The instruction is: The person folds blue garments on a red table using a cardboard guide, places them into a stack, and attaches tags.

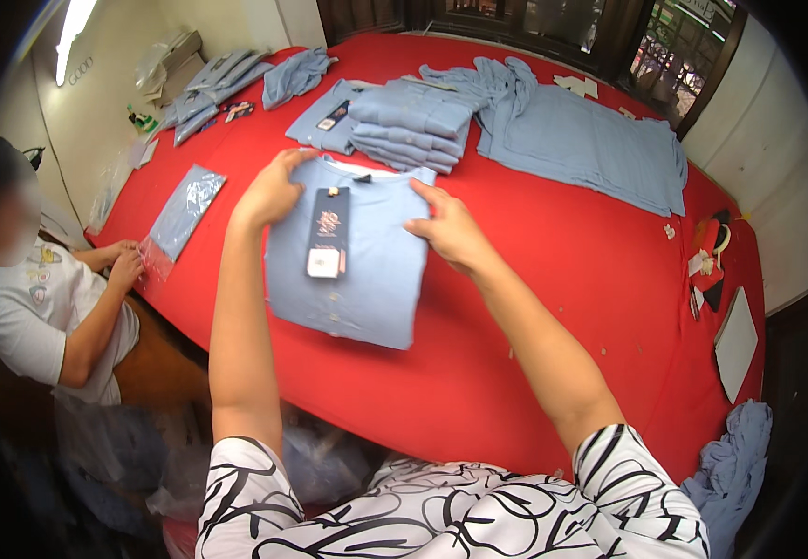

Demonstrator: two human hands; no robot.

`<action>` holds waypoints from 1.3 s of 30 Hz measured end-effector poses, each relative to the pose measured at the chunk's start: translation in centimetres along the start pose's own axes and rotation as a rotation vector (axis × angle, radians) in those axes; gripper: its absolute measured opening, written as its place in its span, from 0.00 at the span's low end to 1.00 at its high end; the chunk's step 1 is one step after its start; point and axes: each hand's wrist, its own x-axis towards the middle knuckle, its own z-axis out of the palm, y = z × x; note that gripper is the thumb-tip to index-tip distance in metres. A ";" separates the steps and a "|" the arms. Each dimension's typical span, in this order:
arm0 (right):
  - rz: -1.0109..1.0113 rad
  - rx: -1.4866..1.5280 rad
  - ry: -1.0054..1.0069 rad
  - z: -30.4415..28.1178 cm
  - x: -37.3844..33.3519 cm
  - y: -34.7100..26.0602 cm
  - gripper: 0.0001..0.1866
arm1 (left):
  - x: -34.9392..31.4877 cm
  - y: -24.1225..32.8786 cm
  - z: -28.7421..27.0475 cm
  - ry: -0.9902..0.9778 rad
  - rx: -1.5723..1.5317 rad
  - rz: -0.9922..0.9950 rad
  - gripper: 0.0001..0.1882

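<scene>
A folded light blue shirt with a round neckline is between my two hands, its collar end away from me. A dark hang tag with a white sticker lies on its front. My left hand grips the shirt's far left corner, thumb against the cloth. At the far right corner my right hand holds the edge, thumb on top and fingers at the side. Just beyond the shirt stands a stack of folded blue shirts, with another tagged folded shirt beside it.
A red-covered table spreads before me. At left a co-worker handles a bagged blue shirt. Bagged shirts lie far left. Unfolded blue garments lie far right. A white board rests at the right edge.
</scene>
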 end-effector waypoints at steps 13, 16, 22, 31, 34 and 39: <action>0.195 -0.445 0.111 4.9 10.0 10.6 0.37 | 11.6 -17.2 13.1 0.188 -0.090 -0.146 0.24; 0.272 -0.057 0.042 1.2 8.8 9.0 0.33 | 11.5 -14.6 9.9 0.123 -0.129 -0.168 0.25; -0.160 -0.931 0.634 -12.2 8.6 11.2 0.11 | -0.8 1.0 11.3 -0.072 0.552 0.046 0.38; 0.170 -1.232 0.645 -22.1 13.7 12.8 0.12 | -2.0 -0.9 16.0 -0.006 0.560 0.040 0.40; 0.381 -1.085 0.783 -22.5 15.4 12.6 0.11 | -2.0 -1.2 15.8 0.000 0.569 0.044 0.40; 0.385 -0.649 0.630 -27.2 15.7 13.5 0.11 | -2.2 -1.1 15.5 -0.045 0.518 0.019 0.41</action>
